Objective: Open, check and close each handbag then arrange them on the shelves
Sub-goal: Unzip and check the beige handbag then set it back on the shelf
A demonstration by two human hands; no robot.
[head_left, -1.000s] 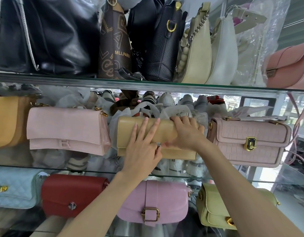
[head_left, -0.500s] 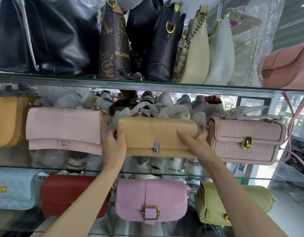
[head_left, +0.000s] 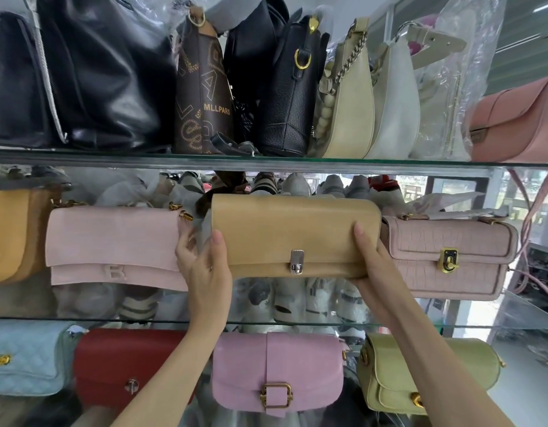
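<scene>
The tan handbag [head_left: 294, 232] sits level at the middle shelf, its flap down and the silver clasp [head_left: 296, 261] fastened at the front, and both hands are clamped on it — one at each end. The left hand [head_left: 205, 263] grips the left end, thumb laid up the front face and the fingers wrapped round behind, where they brush against the pale pink flap bag [head_left: 112, 245] just beside it. The right hand [head_left: 374, 266] holds the lower right corner from beneath, its thumb pressed up the front near the edge; the rest of its fingers are hidden under the bag, so how they lie I cannot tell. On the right the tan bag nearly touches the mauve croc-textured bag [head_left: 448, 257] with the gold lock. Whether its base actually rests on the glass shelf [head_left: 81, 318] or is held a little above it is hard to judge from here — it looks raised. Above, on the upper glass shelf [head_left: 297, 163], black, brown and cream bags stand upright in a crowded row. Below the hands stand a light blue quilted bag [head_left: 26, 362], a red bag [head_left: 131, 368], a pink buckle bag [head_left: 276, 371] and a pale green bag [head_left: 426, 371].
</scene>
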